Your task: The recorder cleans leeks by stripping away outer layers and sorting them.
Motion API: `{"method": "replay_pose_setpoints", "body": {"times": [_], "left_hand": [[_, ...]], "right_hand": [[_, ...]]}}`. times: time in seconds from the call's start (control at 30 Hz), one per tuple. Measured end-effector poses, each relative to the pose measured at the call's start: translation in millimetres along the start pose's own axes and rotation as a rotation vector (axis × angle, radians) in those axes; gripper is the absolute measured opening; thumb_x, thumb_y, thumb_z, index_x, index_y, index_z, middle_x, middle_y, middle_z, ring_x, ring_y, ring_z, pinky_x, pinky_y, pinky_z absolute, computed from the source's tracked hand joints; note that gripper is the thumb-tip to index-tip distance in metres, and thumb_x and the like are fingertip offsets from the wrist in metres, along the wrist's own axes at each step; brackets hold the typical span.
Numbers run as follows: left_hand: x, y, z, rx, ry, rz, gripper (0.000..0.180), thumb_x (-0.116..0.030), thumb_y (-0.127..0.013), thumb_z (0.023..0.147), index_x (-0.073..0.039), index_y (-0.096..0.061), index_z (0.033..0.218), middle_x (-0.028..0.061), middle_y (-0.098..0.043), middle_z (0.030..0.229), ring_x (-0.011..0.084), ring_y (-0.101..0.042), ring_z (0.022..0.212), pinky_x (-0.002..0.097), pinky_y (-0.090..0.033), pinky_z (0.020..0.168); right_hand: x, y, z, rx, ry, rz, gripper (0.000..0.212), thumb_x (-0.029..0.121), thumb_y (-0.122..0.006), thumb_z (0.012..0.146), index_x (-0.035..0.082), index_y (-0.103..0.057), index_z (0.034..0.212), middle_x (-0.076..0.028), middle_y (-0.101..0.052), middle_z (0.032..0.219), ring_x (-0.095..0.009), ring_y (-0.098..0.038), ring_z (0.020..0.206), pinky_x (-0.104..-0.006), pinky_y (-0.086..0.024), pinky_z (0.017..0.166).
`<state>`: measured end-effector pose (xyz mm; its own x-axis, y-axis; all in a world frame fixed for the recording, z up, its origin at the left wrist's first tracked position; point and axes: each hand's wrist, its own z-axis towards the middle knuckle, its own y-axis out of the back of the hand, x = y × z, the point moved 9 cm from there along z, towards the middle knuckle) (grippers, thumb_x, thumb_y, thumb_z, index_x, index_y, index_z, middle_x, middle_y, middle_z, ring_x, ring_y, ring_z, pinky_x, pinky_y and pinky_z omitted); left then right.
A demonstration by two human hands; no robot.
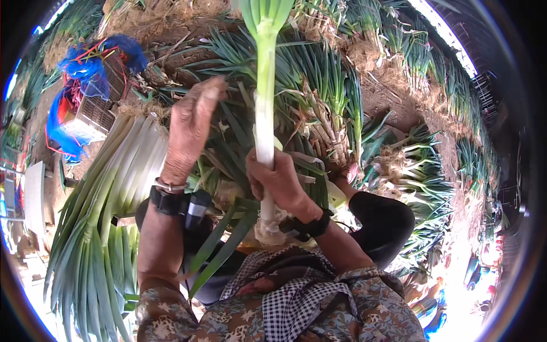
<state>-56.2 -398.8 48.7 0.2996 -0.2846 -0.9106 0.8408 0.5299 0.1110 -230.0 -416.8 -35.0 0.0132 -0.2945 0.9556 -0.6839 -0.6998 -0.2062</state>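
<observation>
A thick leek point(265, 122) stands upright in front of me, its white shank low and its green leaves running off the top edge. Wrapped around the shank, my right hand point(279, 179) grips it above the pale roots point(270, 231). My left hand point(192, 128) is raised to the left of the leek, apart from it, with fingers stretched out and slightly blurred at the tips; nothing shows in it. Loose green leaf strips point(222, 245) hang near my left forearm. Beside that arm, a bunch of trimmed leeks point(122, 165) lies with its roots toward the far side.
Piles of untrimmed leeks point(330, 80) lie ahead, with more rooted leeks point(416, 176) to the right. A crate point(97, 114) with blue netting point(94, 74) stands at the far left. Brown soil point(387, 100) shows between rows. My bent knee point(384, 222) is at the right.
</observation>
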Motion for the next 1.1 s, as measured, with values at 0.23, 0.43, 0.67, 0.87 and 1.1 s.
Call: {"method": "replay_pose_setpoints", "body": {"times": [0.23, 0.43, 0.67, 0.87, 1.1], "left_hand": [[11.6, -41.6, -16.7, 0.129, -0.064, 0.235, 0.019, -0.013, -0.069, 0.088, 0.002, -0.057, 0.09, 0.0024, -0.054, 0.064, 0.0078, -0.051, 0.058, 0.0279, -0.044, 0.052], [75.4, -46.8, -50.4, 0.611, 0.165, 0.827, 0.035, -0.031, -0.067, 0.087, -0.003, -0.065, 0.107, 0.0111, -0.068, 0.079, 0.0159, -0.066, 0.071, 0.036, -0.051, 0.062], [34.5, -8.6, 6.8, -0.02, 0.228, -0.672, 0.072, -0.06, -0.039, 0.097, 0.003, -0.048, 0.131, 0.0199, -0.063, 0.112, 0.0304, -0.065, 0.096, 0.0425, -0.05, 0.092], [36.6, -4.0, -2.0, -0.092, 0.306, -0.668, 0.064, -0.059, -0.045, 0.096, 0.002, -0.055, 0.112, 0.0027, -0.049, 0.067, 0.011, -0.044, 0.053, 0.027, -0.04, 0.051], [23.9, -25.9, -12.2, 0.021, 0.285, -0.727, 0.069, -0.065, -0.037, 0.095, 0.0, -0.054, 0.11, 0.0007, -0.042, 0.065, 0.0105, -0.037, 0.05, 0.0259, -0.034, 0.048]], "right_hand": [[-8.8, 9.6, 8.4, -0.166, 0.09, -0.033, 0.009, 0.008, -0.059, 0.089, 0.002, -0.054, 0.092, -0.001, -0.055, 0.062, -0.008, -0.052, 0.045, -0.0243, -0.041, 0.039], [-3.7, 3.0, 8.4, -0.093, 0.109, -0.105, 0.02, 0.005, -0.061, 0.087, 0.0, -0.054, 0.104, -0.002, -0.057, 0.07, -0.006, -0.053, 0.051, -0.0235, -0.043, 0.044], [-32.2, -9.6, 5.6, -0.15, 0.08, -0.274, 0.035, 0.008, -0.066, 0.087, -0.003, -0.05, 0.116, -0.008, -0.062, 0.083, -0.015, -0.062, 0.066, -0.0299, -0.052, 0.058], [-77.7, -55.7, -5.4, 0.69, -0.238, 0.474, 0.053, 0.029, -0.07, 0.088, -0.002, -0.049, 0.126, -0.016, -0.064, 0.111, -0.023, -0.064, 0.103, -0.0349, -0.053, 0.088], [-48.8, -40.6, 30.2, 0.283, -0.105, 0.6, 0.027, 0.024, -0.045, 0.103, 0.001, -0.055, 0.112, -0.011, -0.065, 0.1, -0.019, -0.067, 0.085, -0.0318, -0.055, 0.077]]}}
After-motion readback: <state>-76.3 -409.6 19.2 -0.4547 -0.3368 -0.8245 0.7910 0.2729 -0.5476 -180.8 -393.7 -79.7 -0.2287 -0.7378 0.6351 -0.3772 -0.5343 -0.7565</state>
